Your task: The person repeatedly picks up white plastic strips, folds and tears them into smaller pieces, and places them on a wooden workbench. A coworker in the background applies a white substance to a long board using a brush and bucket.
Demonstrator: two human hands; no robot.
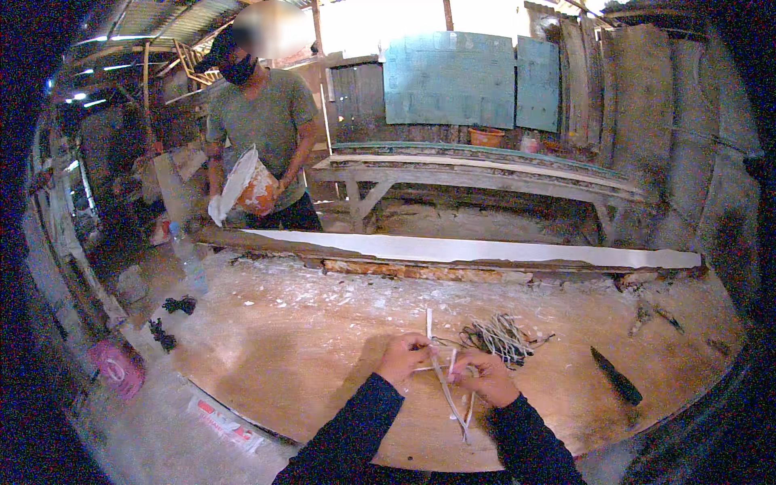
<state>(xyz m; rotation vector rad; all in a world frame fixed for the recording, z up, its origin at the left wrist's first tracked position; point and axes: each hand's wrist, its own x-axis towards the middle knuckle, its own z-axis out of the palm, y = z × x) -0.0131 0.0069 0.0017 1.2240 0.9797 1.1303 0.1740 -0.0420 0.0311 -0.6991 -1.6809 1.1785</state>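
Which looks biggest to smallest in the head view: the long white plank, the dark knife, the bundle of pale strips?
1. long white plank, spanning most of the table.
2. bundle of pale strips.
3. dark knife.

The bundle and knife look close in size, so their order is unsure.

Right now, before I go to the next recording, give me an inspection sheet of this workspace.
Surface: wooden table, dusted white.
Job's things: thin pale strips crossed between both hands; loose bundle of strips beside them.
Clutter: dark knife, black scraps, long white board.
Hands: left hand and right hand both pinch the strips.
Cables: nothing seen.
Surroundings: another person holding a bucket; wooden bench.
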